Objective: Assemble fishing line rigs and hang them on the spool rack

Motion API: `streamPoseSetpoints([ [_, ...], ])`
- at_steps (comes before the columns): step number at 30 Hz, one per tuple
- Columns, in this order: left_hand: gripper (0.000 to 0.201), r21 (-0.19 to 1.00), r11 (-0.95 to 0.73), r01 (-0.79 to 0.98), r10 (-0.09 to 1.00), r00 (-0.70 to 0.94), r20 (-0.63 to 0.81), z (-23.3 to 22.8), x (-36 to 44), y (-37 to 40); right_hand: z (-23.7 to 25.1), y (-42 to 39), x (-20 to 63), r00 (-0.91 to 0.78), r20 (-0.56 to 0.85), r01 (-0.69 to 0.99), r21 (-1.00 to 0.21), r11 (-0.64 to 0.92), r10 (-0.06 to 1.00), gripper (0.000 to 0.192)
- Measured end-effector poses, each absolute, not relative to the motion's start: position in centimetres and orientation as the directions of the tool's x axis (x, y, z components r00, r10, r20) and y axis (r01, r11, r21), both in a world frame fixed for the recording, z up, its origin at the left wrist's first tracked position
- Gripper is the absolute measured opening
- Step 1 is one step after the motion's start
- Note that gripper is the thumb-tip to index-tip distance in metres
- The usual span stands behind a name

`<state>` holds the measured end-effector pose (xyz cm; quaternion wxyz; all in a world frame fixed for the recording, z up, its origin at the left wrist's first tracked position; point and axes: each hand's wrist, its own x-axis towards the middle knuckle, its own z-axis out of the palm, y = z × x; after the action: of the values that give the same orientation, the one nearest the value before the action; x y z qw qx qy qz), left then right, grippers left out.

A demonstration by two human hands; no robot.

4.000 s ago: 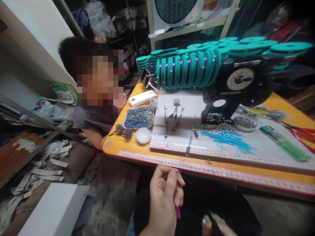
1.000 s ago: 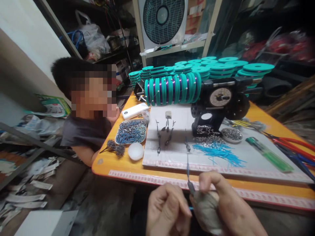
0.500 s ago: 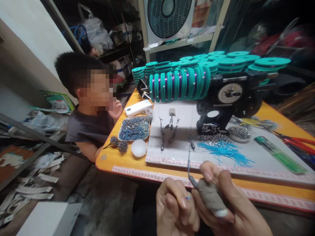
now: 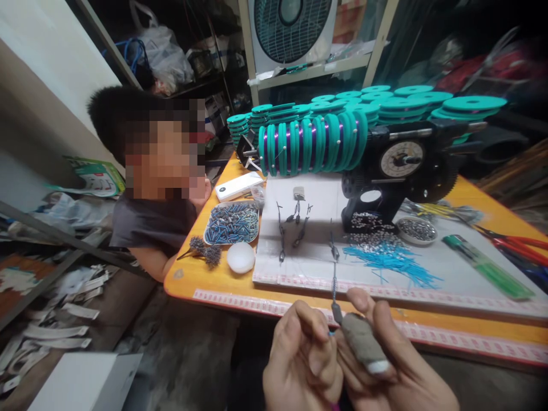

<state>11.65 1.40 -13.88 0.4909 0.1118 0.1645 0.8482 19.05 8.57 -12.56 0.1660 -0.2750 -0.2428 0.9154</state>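
Both hands now sit slightly lower and closer together than half a second ago. My right hand point(image 4: 385, 365) pinches the thin spring rig point(image 4: 335, 294) between the wrapped thumb point(image 4: 362, 342) and forefinger, holding its lower end just off the table edge point(image 4: 240, 299). My left hand point(image 4: 302, 359) is curled nearly closed, fingertips nipping a short blue tube point(image 4: 330, 333) beside it. I judge the rig light, springy and easily kinked; grip it at the weighted tip.

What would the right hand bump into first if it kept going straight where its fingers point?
Probably the orange table's near edge. The right hand points up and away, with the edge just beyond its fingertips. Depth is unclear, so it might pass above and reach the white board.
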Motion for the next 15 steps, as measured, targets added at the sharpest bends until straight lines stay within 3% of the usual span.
streamPoseSetpoints([
  [4, 0.045, 0.333, -0.496, -0.802, 0.848, -0.529, -0.010, -14.3, 12.2, 1.5, -13.0, 8.8, 18.9, -0.769, -0.489, -0.197, -0.431, -0.881, 0.411, 0.061],
  [7, 0.047, 0.321, -0.522, -0.790, 0.830, -0.558, -0.024, -14.4, 12.5, 1.5, -13.1, 9.0, 18.7, -0.754, -0.463, -0.202, -0.511, -0.835, 0.466, 0.058],
  [9, 0.043, 0.330, -0.544, -0.771, 0.811, -0.584, -0.029, -14.5, 12.6, 1.6, -13.1, 9.1, 18.6, -0.796, -0.375, -0.136, -0.654, -0.744, 0.475, 0.057],
  [12, 0.030, 0.467, -0.627, -0.623, 0.713, -0.701, 0.023, -14.7, 12.7, 1.5, -12.7, 10.0, 19.0, -0.867, -0.205, -0.030, -0.888, -0.459, 0.454, 0.052],
  [14, 0.028, 0.605, -0.658, -0.448, 0.624, -0.774, 0.107, -15.0, 12.9, 1.3, -12.0, 11.9, 20.0, -0.835, -0.048, -0.008, -0.995, -0.101, 0.548, 0.049],
  [15, 0.028, 0.672, -0.644, -0.366, 0.595, -0.792, 0.139, -15.2, 13.1, 1.1, -11.5, 13.5, 20.9, -0.785, 0.056, 0.030, -0.991, 0.128, 0.617, 0.050],
])
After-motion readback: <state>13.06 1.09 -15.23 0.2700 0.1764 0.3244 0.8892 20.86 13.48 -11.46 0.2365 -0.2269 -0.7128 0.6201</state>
